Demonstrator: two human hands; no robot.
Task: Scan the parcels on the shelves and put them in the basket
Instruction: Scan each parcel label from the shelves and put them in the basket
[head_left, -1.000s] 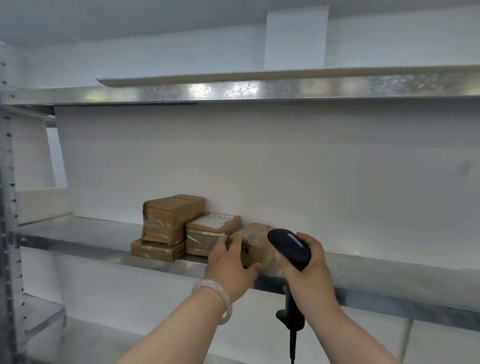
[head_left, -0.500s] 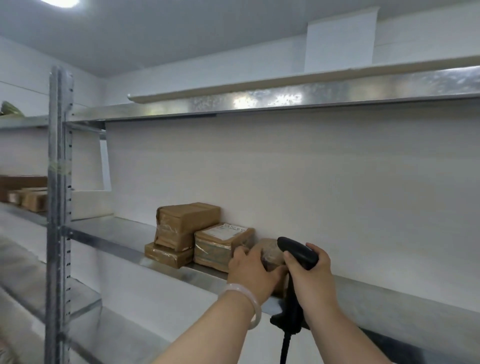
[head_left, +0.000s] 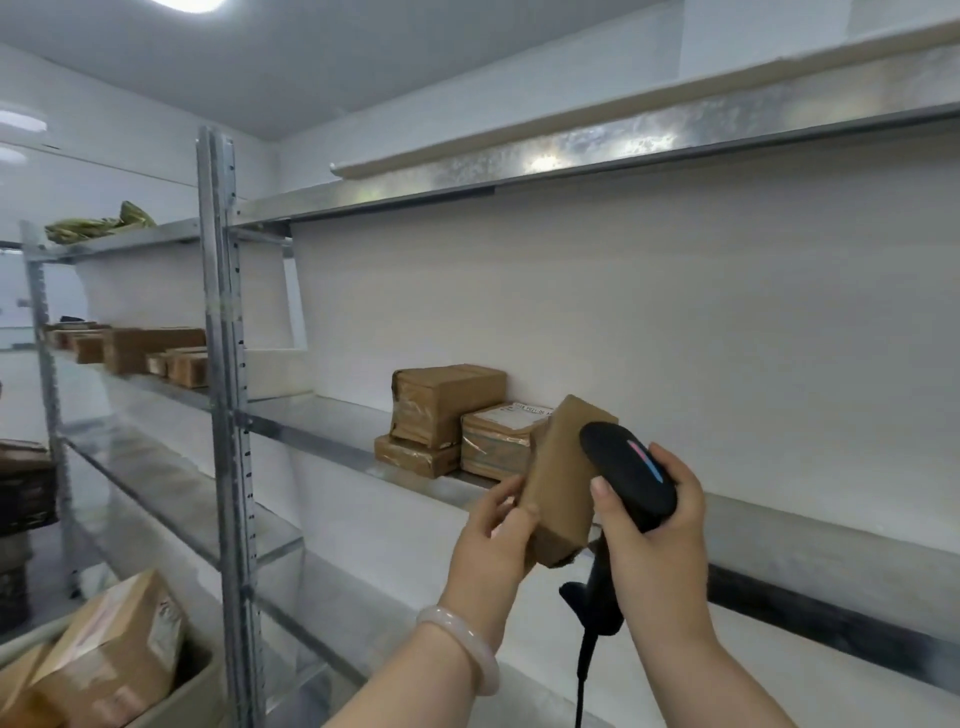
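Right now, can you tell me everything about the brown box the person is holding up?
The parcel is a small brown cardboard box, plain on the sides that show, no label in view. It is tilted, top leaning right, held in the air before the shelf. The left hand grips its lower left side. The black scanner overlaps its right edge; whether they touch is unclear.

A smooth, milky pale bangle (head_left: 470, 638) circles the wrist behind the left hand (head_left: 493, 543); both forearms are bare.
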